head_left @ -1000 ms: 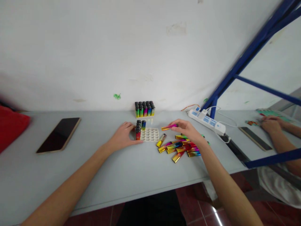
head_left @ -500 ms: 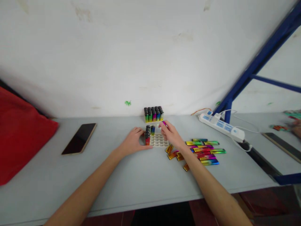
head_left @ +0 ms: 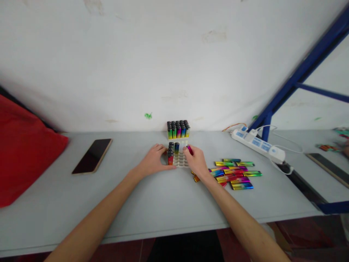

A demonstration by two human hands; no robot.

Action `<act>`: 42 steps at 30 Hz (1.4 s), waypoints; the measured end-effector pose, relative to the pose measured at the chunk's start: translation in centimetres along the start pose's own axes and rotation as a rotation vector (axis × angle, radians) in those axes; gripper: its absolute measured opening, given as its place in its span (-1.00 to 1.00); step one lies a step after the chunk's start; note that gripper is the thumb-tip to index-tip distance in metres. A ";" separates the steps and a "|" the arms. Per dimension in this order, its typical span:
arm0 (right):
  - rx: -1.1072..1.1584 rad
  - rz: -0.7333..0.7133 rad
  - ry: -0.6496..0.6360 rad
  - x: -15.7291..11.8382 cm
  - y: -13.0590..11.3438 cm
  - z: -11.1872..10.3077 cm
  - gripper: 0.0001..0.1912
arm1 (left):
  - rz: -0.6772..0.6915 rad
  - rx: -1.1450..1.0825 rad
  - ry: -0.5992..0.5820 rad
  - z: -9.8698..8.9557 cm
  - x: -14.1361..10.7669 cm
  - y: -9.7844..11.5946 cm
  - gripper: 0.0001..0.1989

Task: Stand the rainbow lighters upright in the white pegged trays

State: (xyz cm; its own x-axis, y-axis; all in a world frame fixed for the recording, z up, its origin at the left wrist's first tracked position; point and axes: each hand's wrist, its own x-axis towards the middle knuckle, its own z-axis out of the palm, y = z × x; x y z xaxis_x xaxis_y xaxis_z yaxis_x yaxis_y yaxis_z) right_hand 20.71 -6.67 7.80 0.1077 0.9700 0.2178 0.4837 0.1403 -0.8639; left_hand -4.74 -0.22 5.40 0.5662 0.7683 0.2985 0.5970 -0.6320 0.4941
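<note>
A white tray with round slots (head_left: 180, 160) lies on the table. A column of black-topped lighters (head_left: 170, 154) stands along its left side, with a blue lighter (head_left: 177, 147) beside the back of that column. My left hand (head_left: 155, 160) rests around the tray's left edge, thumb and fingers spread apart. Over the tray's right part, my right hand (head_left: 196, 160) pinches a purple lighter (head_left: 189, 149); its lower end is hidden. Loose shiny lighters (head_left: 234, 174) lie in a pile to the right, partly behind my right wrist. Behind, a second tray (head_left: 178, 139) holds upright lighters (head_left: 178, 130) in rows.
A dark phone (head_left: 92, 156) and a red cloth or bag (head_left: 27, 153) are at the left. A white power strip (head_left: 257, 145) with cables lies by a blue metal frame (head_left: 283, 92) at the right. Another person's hand (head_left: 345, 149) shows at the far right edge, near another phone (head_left: 328, 169).
My right hand has moved slightly down with the purple lighter, now upright over the tray. My left hand has stayed at the tray's edge. The view has shifted a little.
</note>
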 end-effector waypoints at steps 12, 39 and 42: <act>-0.179 -0.325 -0.032 0.2 1.3 -1.3 -0.53 | 0.031 0.037 0.000 0.3 0.0 0.0 -0.28; -0.394 -0.285 -0.248 -1.9 2.8 -12.3 -0.86 | 0.039 0.093 -0.017 0.3 0.4 -0.1 -0.30; -0.424 -0.234 -0.328 -4.0 3.3 -15.0 -0.80 | 0.044 0.113 -0.014 0.2 0.5 -0.1 -0.30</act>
State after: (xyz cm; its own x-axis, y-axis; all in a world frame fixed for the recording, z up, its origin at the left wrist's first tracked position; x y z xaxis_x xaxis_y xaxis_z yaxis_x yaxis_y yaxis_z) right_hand 34.88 -13.03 10.86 -0.2858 0.9429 0.1712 0.7748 0.3325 -0.5377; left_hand -4.42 0.19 5.33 0.6009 0.7383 0.3063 0.6308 -0.6734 0.3855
